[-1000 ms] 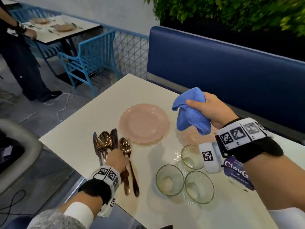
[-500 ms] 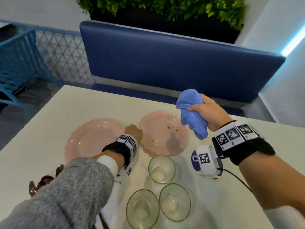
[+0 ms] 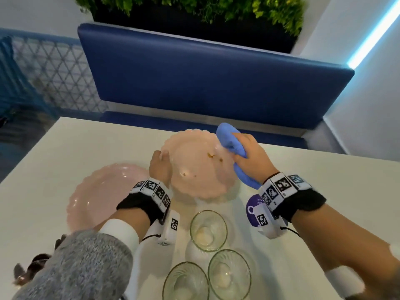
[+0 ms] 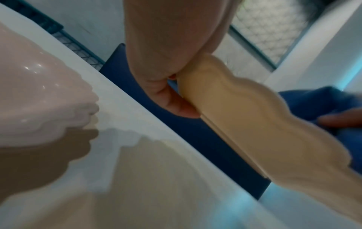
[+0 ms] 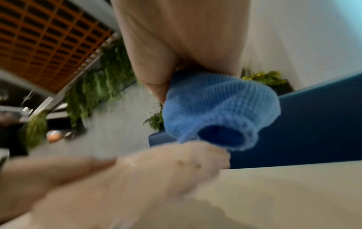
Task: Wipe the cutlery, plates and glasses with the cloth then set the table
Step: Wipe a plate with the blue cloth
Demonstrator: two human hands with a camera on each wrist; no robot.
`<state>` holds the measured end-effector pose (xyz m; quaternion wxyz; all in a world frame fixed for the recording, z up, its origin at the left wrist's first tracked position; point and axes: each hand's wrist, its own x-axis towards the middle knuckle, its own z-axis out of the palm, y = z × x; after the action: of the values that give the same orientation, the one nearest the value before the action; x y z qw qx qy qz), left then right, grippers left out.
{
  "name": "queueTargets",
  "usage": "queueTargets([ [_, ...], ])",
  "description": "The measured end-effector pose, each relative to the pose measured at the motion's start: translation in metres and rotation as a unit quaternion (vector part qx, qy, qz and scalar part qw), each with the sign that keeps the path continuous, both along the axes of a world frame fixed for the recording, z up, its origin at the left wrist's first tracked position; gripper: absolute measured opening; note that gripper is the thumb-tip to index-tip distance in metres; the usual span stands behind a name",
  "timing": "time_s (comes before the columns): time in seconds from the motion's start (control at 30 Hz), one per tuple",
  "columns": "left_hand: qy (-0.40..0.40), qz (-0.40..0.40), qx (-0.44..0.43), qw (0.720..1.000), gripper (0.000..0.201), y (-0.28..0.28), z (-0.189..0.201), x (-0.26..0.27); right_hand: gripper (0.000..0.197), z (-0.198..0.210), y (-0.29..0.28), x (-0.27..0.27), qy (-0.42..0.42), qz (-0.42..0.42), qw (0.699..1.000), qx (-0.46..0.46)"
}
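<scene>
My left hand (image 3: 161, 161) grips the left rim of a pink scalloped plate (image 3: 199, 167) and holds it tilted above the white table (image 3: 54, 161); brown crumbs dot its face. The left wrist view shows my left hand (image 4: 172, 91) pinching the plate's rim (image 4: 254, 124). My right hand (image 3: 246, 154) holds a bunched blue cloth (image 3: 229, 141) against the plate's right edge. In the right wrist view the cloth (image 5: 219, 111) hangs just over the plate (image 5: 156, 170). A second pink plate (image 3: 101, 195) lies flat at the left. Three clear glass bowls (image 3: 208, 229) stand near me. Copper cutlery (image 3: 32, 267) peeks out beside my left sleeve.
A blue padded bench (image 3: 212, 76) runs behind the table, with green plants (image 3: 194, 7) above it. A purple round card (image 3: 253, 211) lies under my right wrist. A blue mesh railing (image 3: 54, 68) stands at the far left.
My left hand left the cutlery, reached the soiled plate and lifted it off the table. My right hand brought the cloth down onto the plate's right edge.
</scene>
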<state>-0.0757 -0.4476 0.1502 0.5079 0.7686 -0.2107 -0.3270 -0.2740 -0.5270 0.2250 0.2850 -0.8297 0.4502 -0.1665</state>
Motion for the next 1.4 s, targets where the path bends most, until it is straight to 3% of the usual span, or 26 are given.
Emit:
queueTargets([
  [0.13, 0.046, 0.03, -0.104, 0.993, 0.029, 0.024, 0.033, 0.003, 0.077, -0.017, 0.004, 0.029, 0.225, 0.11, 0.964, -0.087],
  [0.17, 0.045, 0.045, -0.128, 0.99, 0.028, 0.03, 0.042, 0.005, 0.075, -0.016, 0.006, 0.035, 0.258, 0.126, 0.953, -0.093],
  [0.27, 0.039, 0.102, -0.178, 0.978, 0.029, 0.046, 0.06, 0.02, 0.046, -0.006, 0.026, 0.047, 0.211, 0.16, 0.962, -0.072],
  [0.4, 0.036, 0.166, -0.215, 0.962, 0.034, 0.057, 0.07, 0.036, 0.051, -0.007, 0.081, 0.057, 0.129, 0.221, 0.967, -0.015],
  [0.53, 0.016, 0.132, -0.222, 0.966, 0.031, 0.065, 0.078, 0.025, 0.048, 0.002, 0.113, 0.102, 0.025, 0.266, 0.964, 0.001],
  [0.63, 0.008, 0.107, -0.23, 0.967, 0.035, 0.071, 0.088, 0.023, 0.046, 0.014, 0.091, 0.14, -0.012, 0.225, 0.974, -0.002],
  [0.7, -0.024, 0.116, -0.234, 0.965, 0.037, 0.077, 0.096, 0.032, 0.028, 0.021, 0.066, 0.15, -0.091, 0.13, 0.987, 0.024],
  [0.77, -0.036, 0.141, -0.243, 0.959, 0.038, 0.084, 0.099, 0.048, 0.038, 0.025, 0.056, 0.139, 0.012, 0.083, 0.996, -0.011],
  [0.83, -0.031, 0.163, -0.252, 0.953, 0.037, 0.093, 0.098, 0.065, 0.055, 0.015, 0.067, 0.121, 0.111, 0.113, 0.987, -0.025],
  [1.0, -0.027, 0.226, -0.244, 0.943, 0.032, 0.102, 0.09, 0.082, 0.051, -0.016, 0.143, 0.132, 0.083, 0.232, 0.968, 0.053],
  [1.17, 0.003, 0.171, -0.236, 0.957, 0.039, 0.102, 0.097, 0.073, 0.05, 0.008, 0.141, 0.182, 0.058, 0.259, 0.963, -0.052],
  [1.3, -0.02, 0.128, -0.228, 0.965, 0.036, 0.111, 0.102, 0.07, 0.072, 0.012, 0.108, 0.199, 0.093, 0.165, 0.963, -0.193],
  [1.4, -0.009, 0.123, -0.233, 0.964, 0.038, 0.124, 0.1, 0.074, 0.054, 0.009, 0.086, 0.196, 0.099, 0.063, 0.976, -0.185],
])
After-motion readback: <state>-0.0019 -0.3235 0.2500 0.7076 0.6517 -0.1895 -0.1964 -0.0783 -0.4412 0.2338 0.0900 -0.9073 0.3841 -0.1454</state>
